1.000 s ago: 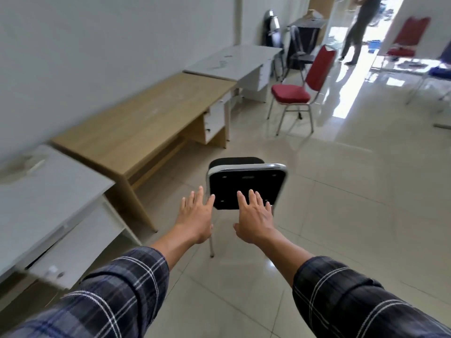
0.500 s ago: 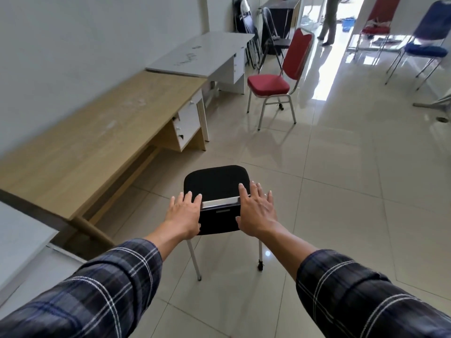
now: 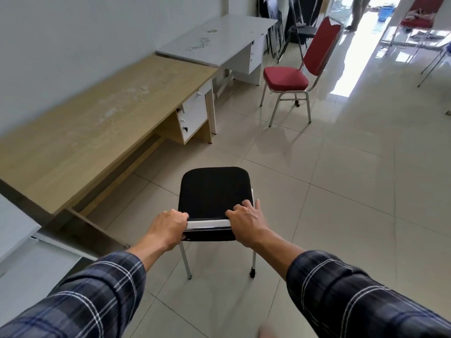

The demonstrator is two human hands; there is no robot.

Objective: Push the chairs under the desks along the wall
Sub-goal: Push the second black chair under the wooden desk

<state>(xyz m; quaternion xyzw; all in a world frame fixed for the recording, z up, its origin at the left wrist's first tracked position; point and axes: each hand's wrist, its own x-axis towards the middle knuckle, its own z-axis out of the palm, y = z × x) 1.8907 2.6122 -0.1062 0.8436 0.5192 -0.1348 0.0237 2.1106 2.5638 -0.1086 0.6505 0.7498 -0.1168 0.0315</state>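
Left hand (image 3: 168,228) and right hand (image 3: 246,222) clamp fingers around the black chair (image 3: 213,191) backrest rail, steering it toward the wooden desk (image 3: 97,132).

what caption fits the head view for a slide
Both hands, left hand and right hand, grip the black chair backrest beside the wooden desk.

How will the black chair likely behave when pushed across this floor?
The black chair probably slides easily: the tiled floor looks glossy. Thin metal legs suggest it is light. Both hands, left and right, grip high, so it may tip if a leg catches.
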